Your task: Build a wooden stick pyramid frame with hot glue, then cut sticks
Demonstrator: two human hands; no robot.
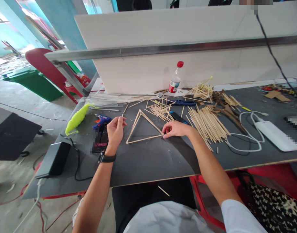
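Note:
On the dark tabletop sits a pyramid-like frame of thin wooden sticks (144, 139), its joined top leaning toward the back. My right hand (175, 128) pinches the frame's right corner between thumb and fingers. To the frame's left, my left hand (116, 131) is raised with its fingers curled closed; what they hold, if anything, is hidden. A thin stick (125, 108) shows just behind those fingertips, and I cannot tell whether they touch it. A blue glue gun (101, 121) lies left of my left hand, beside a dark phone (100, 139).
Loose wooden sticks (207, 123) lie in a pile on the right, with stick frames (200, 90) behind. A red-capped bottle (175, 79) stands by the white partition. A white power bank (278, 134) with cable, a yellow-green bundle (78, 119) and a black box (53, 159) flank the work.

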